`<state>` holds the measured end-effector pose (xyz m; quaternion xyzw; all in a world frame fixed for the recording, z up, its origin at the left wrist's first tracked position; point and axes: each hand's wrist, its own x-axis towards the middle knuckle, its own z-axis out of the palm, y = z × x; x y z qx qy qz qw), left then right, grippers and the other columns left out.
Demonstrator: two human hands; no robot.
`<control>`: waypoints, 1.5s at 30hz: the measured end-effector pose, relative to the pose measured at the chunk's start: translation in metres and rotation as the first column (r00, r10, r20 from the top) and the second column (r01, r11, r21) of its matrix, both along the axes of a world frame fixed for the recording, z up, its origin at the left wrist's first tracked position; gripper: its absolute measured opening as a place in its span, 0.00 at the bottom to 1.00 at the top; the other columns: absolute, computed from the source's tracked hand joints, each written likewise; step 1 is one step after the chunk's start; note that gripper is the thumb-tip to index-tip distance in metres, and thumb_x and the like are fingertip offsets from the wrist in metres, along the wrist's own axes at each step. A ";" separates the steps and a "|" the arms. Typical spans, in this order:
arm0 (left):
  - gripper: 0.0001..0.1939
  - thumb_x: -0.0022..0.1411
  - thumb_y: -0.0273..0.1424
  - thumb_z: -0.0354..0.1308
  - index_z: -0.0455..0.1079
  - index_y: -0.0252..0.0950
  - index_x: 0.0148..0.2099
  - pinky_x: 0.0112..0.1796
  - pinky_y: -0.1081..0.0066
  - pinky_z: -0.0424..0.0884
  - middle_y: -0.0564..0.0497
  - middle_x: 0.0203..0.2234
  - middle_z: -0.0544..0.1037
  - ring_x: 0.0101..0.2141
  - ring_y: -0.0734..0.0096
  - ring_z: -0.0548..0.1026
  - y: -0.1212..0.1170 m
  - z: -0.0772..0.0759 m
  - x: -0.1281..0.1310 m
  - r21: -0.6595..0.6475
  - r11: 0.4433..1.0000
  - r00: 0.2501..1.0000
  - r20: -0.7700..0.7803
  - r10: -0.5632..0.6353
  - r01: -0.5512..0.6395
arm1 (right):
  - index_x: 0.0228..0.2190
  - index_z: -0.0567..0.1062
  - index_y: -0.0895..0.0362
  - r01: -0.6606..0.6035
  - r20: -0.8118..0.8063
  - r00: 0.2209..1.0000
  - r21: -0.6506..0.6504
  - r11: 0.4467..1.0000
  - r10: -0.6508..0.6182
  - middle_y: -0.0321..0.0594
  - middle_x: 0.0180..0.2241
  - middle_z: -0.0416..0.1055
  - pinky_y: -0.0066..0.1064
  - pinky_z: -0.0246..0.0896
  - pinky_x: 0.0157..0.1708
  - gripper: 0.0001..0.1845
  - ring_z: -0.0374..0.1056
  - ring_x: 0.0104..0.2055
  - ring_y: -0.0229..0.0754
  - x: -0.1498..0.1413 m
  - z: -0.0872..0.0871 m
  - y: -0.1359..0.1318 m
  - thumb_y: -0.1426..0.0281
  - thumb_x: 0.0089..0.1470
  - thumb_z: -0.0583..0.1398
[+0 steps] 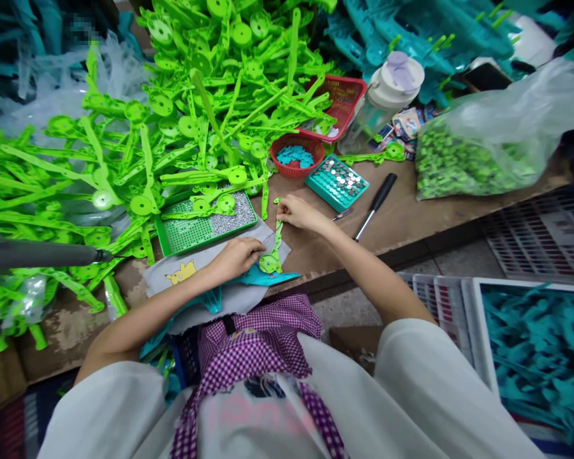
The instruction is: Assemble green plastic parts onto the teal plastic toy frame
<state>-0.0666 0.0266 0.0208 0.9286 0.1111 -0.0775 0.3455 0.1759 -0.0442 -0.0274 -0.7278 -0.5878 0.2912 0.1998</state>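
A lime-green plastic part [270, 263] with a round disc at its lower end lies on a teal plastic piece [254, 278] at the table's front edge. Its slim arm runs up toward my right hand [295, 213], whose fingers are pinched at the upper end of that arm. Just left of the disc, my left hand [239, 257] is curled with its fingertips together. Whatever those fingers may hold is hidden. Beneath both lies a grey cloth [159, 278] with a yellow cartoon figure.
A heap of green parts [191, 115] covers the left and back. Nearby are a green screw tray [186, 236], a red bowl [296, 167], a teal box of metal discs [337, 183], a screwdriver [381, 194], a bottle [387, 95] and a bag [478, 150]. A power driver [43, 253] juts in left.
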 end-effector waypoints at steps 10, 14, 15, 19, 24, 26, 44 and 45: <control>0.36 0.57 0.28 0.64 0.64 0.36 0.68 0.64 0.51 0.62 0.39 0.65 0.66 0.64 0.53 0.65 0.001 0.011 -0.016 -0.364 0.928 0.996 0.065 -0.057 0.077 | 0.30 0.72 0.57 -0.034 -0.013 0.999 0.011 0.999 0.034 0.40 0.33 0.68 0.33 0.58 0.39 0.03 0.64 0.36 0.42 0.002 -0.004 0.001 0.73 0.54 0.62; 0.25 0.65 0.43 0.60 0.73 0.35 0.58 0.60 0.50 0.67 0.38 0.58 0.73 0.59 0.53 0.71 0.004 0.008 -0.017 -0.406 0.910 0.987 0.092 0.130 -0.083 | 0.30 0.73 0.57 -0.003 -0.032 0.999 0.040 0.999 0.004 0.41 0.35 0.69 0.33 0.60 0.39 0.02 0.65 0.35 0.41 0.000 -0.005 -0.004 0.72 0.56 0.62; 0.21 0.68 0.44 0.56 0.76 0.35 0.54 0.57 0.52 0.71 0.39 0.54 0.77 0.55 0.55 0.75 0.003 0.005 -0.015 -0.429 0.886 0.970 0.076 0.230 -0.176 | 0.31 0.73 0.57 0.007 -0.031 0.999 0.050 0.999 -0.006 0.41 0.35 0.69 0.33 0.60 0.39 0.02 0.65 0.36 0.41 -0.001 -0.005 -0.006 0.72 0.56 0.61; 0.18 0.73 0.37 0.49 0.72 0.32 0.54 0.36 0.64 0.79 0.43 0.37 0.81 0.33 0.66 0.80 0.003 -0.008 -0.008 -0.450 0.744 0.855 -0.095 0.509 -0.493 | 0.33 0.73 0.57 -0.005 0.014 1.000 0.034 0.999 0.004 0.41 0.36 0.71 0.32 0.60 0.40 0.01 0.66 0.38 0.43 -0.002 -0.003 -0.004 0.73 0.56 0.60; 0.22 0.69 0.23 0.48 0.68 0.35 0.62 0.41 0.63 0.75 0.41 0.44 0.80 0.39 0.62 0.79 0.006 0.005 -0.012 0.108 0.969 0.968 -0.094 0.230 -0.220 | 0.32 0.75 0.58 -0.056 0.019 0.998 -0.058 0.997 0.057 0.41 0.34 0.73 0.30 0.57 0.36 0.01 0.66 0.35 0.41 0.001 0.004 0.003 0.73 0.55 0.62; 0.23 0.67 0.21 0.47 0.70 0.34 0.60 0.41 0.63 0.74 0.39 0.46 0.78 0.42 0.57 0.79 0.005 0.012 -0.013 0.294 0.955 0.974 -0.210 0.089 -0.024 | 0.32 0.76 0.59 -0.050 0.001 0.999 -0.054 0.997 0.050 0.41 0.34 0.74 0.29 0.57 0.36 0.02 0.66 0.35 0.40 0.001 0.005 0.002 0.72 0.55 0.62; 0.12 0.63 0.29 0.50 0.75 0.36 0.39 0.29 0.75 0.67 0.52 0.26 0.78 0.26 0.74 0.73 0.027 -0.022 -0.001 -0.352 0.870 0.927 -0.271 0.260 -0.346 | 0.37 0.80 0.54 0.246 0.240 0.934 0.098 0.964 -0.263 0.44 0.38 0.76 0.37 0.51 0.40 0.18 0.71 0.40 0.48 -0.097 0.018 -0.059 0.55 0.64 0.58; 0.11 0.63 0.29 0.50 0.75 0.36 0.38 0.29 0.75 0.67 0.52 0.25 0.77 0.25 0.74 0.72 0.027 -0.024 -0.001 -0.380 0.859 0.928 -0.277 0.248 -0.343 | 0.38 0.80 0.54 0.267 0.252 0.926 0.096 0.959 -0.283 0.44 0.39 0.76 0.37 0.51 0.41 0.18 0.71 0.41 0.48 -0.102 0.016 -0.058 0.55 0.64 0.57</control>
